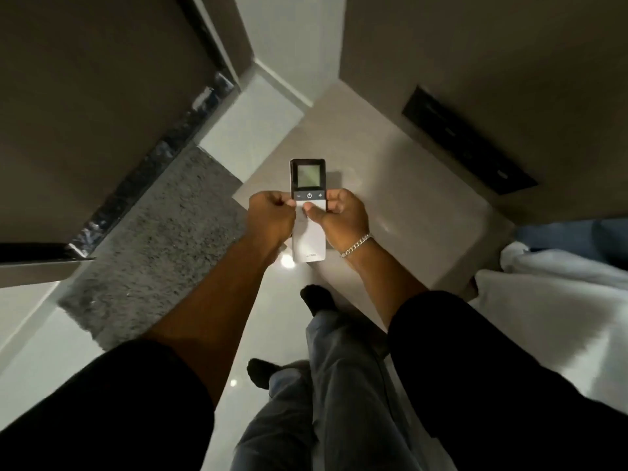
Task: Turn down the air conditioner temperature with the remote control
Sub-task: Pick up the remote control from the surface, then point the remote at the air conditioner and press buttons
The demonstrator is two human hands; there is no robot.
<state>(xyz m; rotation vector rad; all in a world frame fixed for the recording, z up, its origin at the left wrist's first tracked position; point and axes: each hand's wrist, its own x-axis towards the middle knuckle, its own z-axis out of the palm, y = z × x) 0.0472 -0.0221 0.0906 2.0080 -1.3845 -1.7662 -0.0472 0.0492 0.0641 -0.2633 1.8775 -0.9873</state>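
Centre frame, the remote (308, 212) is up, screen facing the person so the display reads. Right hand (341, 219) curls round its edge, thumb resting just below the button row; left hand (270, 217), fingers bunched, pinches the other edge, seemingly to steady it.

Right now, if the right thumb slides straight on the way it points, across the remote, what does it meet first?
The right hand points its thumb left across the remote. Going straight on, it would first meet the fingers of the left hand, close by; whether they already touch is unclear.
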